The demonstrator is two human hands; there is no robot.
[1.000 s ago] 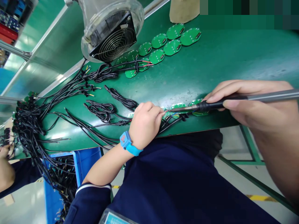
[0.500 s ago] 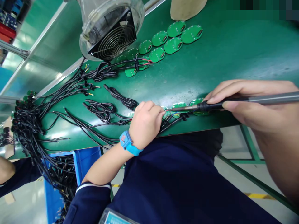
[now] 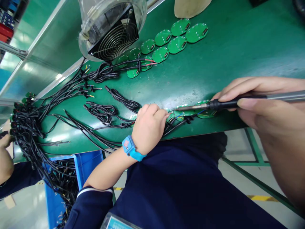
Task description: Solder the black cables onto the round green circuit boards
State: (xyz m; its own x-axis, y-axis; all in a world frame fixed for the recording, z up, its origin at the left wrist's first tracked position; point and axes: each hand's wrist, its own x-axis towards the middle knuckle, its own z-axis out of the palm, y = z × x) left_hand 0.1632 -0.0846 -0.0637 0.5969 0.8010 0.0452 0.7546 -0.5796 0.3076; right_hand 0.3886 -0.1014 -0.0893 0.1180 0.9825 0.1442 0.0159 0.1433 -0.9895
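My right hand (image 3: 259,101) is closed around the handle of a soldering iron (image 3: 226,103), whose metal tip points left. That tip is near a green circuit board (image 3: 186,111) in the row along the table's front edge. My left hand (image 3: 150,127), with a blue band on the wrist, pinches a thin red wire (image 3: 169,112) over a neighbouring board (image 3: 171,117). Its fingers partly cover this board and the wire. Blue and yellow leads from a black cable (image 3: 176,127) reach the boards just right of my fingertips.
Two rows of round green boards (image 3: 176,45) lie farther back on the green table (image 3: 233,54). A fan (image 3: 116,35) stands at the back left. Coiled black cables (image 3: 124,100) lie nearby. A blue bin (image 3: 88,162) holds more cables, and another person's arm (image 3: 6,162) is at far left.
My right hand and the soldering iron have shifted slightly right, drawing the tip away from the red wire. My left hand has stayed put. The other person's hand has moved up towards the cable pile.
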